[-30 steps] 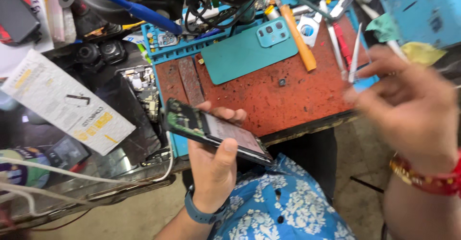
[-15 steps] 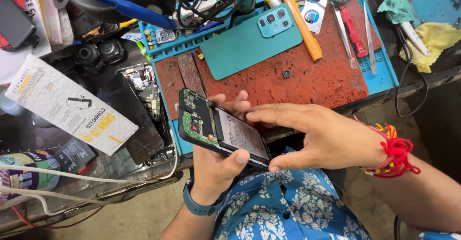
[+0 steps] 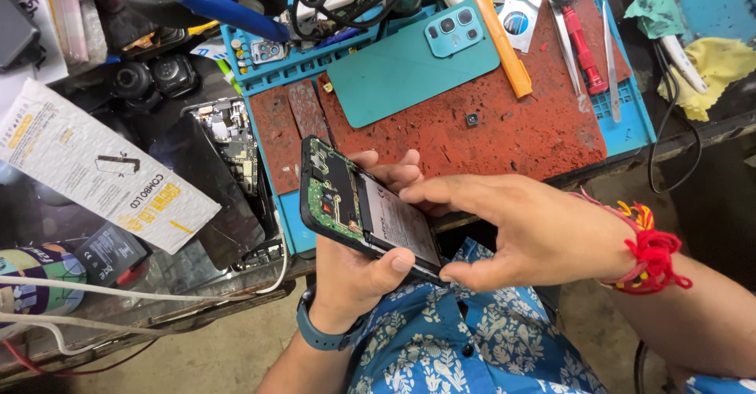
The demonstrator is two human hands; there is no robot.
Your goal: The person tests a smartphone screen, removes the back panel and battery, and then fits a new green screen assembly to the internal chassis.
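Black opened phone (image 3: pixel 364 205), back off, sits in my left hand (image 3: pixel 354 272) near the desk (image 3: pixel 504 138) edge. Right hand (image 3: pixel 528 232) was away far right 1 s ago; now it pinches phone's near-right side w/ thumb & fingertips. Teal cover (image 3: pixel 409 67) lies beyond.

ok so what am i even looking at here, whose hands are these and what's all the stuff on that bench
This is one view from a camera worn on a person's head, looking down at their own two hands. The left hand holds an opened phone with its back off, so the green circuit board and battery show. The right hand pinches the phone's lower end. Beyond them lies a red and blue work mat carrying the teal back cover, an orange pry tool, a red screwdriver and tweezers. Another opened phone lies left of the mat.
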